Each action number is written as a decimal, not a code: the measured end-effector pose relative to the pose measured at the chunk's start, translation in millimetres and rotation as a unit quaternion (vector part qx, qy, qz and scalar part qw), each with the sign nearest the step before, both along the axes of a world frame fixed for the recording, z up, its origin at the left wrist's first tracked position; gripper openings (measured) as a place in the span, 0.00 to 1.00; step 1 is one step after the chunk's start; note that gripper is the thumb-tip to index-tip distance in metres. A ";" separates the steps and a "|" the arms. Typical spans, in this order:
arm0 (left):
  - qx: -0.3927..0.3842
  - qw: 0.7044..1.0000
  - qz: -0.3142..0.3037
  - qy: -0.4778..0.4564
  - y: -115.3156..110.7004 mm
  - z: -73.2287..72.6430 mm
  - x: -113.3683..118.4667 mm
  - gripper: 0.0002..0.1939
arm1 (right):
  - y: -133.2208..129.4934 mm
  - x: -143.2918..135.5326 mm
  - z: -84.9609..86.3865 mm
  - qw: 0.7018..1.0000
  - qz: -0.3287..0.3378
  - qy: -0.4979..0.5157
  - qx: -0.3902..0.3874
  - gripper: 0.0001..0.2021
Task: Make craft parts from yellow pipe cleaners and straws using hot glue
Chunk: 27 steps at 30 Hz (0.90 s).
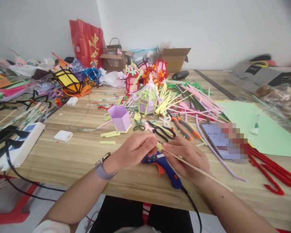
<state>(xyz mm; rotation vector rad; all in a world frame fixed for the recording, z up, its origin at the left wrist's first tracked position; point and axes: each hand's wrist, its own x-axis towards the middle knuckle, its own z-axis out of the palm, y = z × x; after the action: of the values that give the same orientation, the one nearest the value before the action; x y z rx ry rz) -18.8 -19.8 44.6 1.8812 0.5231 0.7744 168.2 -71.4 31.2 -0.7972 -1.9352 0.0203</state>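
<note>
Head view: left hand and right hand on pale-yellow strip

Got a pale yellow stem pinched in left hand and right hand, close to a blue glue gun on the worktop. Also seeing a lilac container (kinda angular, open on top) just past the left hand, plus scissors, orange-handled pliers, a phone off to the right and loads of pink stems farther back.
</note>
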 end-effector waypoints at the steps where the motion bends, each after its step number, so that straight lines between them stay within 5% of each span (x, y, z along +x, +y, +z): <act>1: 0.006 1.000 0.005 0.006 -0.5 0.2 0.3 0.23 | 0.4 0.3 -1.2 1.000 0.000 0.005 0.001 0.12; 16: 0.022 1.000 -0.001 0.004 -2.0 3.4 1.2 0.19 | 7.1 0.8 -1.9 0.999 -0.024 0.027 0.033 0.14; 27: -0.149 0.988 -0.038 -0.032 -2.7 -6.5 10.0 0.21 | 11.2 2.1 0.4 0.998 -0.024 0.032 0.043 0.15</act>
<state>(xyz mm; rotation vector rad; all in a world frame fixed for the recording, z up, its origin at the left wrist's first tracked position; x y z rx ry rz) -8.8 -22.5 38.1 1.5859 0.4948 0.6635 170.2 -60.2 31.6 -0.7763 -1.8433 -0.0663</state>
